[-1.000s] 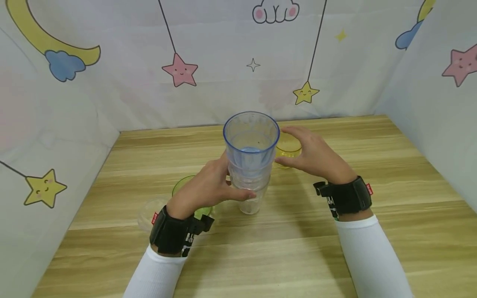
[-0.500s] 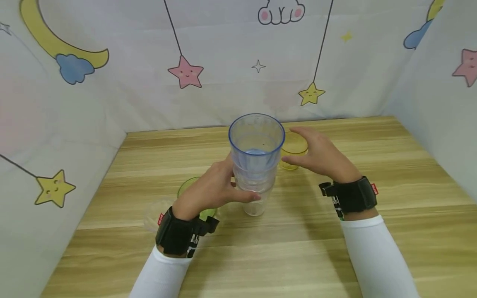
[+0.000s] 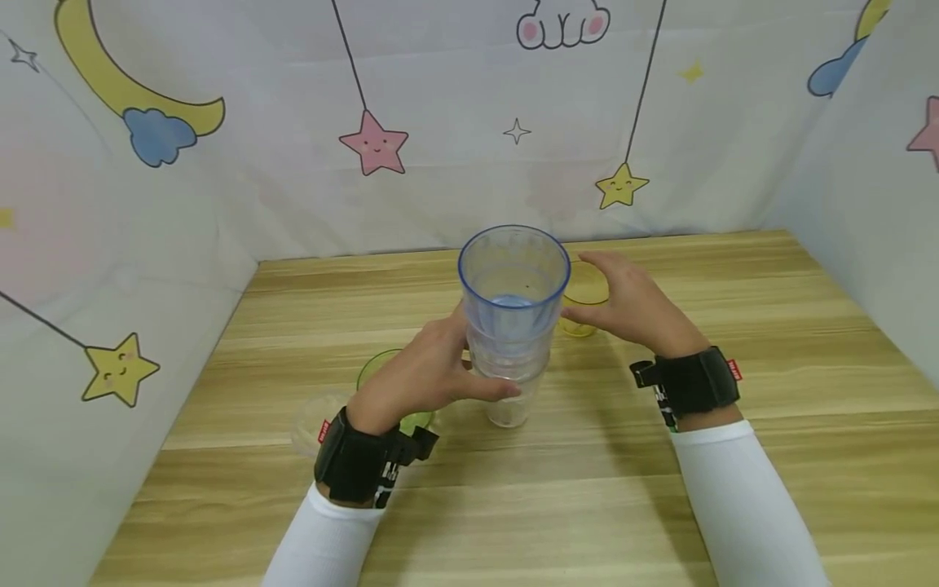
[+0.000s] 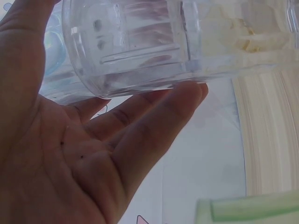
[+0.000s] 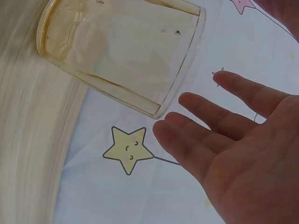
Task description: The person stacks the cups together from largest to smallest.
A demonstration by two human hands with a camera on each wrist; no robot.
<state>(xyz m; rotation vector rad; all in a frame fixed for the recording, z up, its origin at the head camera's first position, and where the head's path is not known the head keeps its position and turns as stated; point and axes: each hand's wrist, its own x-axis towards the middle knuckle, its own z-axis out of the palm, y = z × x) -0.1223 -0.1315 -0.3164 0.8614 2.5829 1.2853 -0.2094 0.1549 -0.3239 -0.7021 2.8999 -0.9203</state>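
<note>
A tall upright stack of clear plastic cups stands mid-table, topped by a blue-rimmed cup (image 3: 513, 326), its lowest clear cup (image 3: 508, 412) meeting the wood. My left hand (image 3: 425, 371) holds the stack from the left, thumb across the front and fingers behind. Close up in the left wrist view, the fingers lie against the clear wall of a cup (image 4: 135, 42). To the right, my right hand (image 3: 634, 306) is spread about a yellow cup (image 3: 585, 285), thumb and fingers apart. In the right wrist view its fingertips stop just short of the yellow cup's rim (image 5: 180, 70).
A green cup (image 3: 376, 364) sits behind my left hand, partly hidden by it. Left of that is a clear cup (image 3: 310, 420), partly covered by my wrist strap. A printed cloth wall (image 3: 440, 204) encloses the wooden table (image 3: 557, 505) at the back and sides.
The whole head view has slid slightly to the right. Both hands keep about the same places relative to the cups.
</note>
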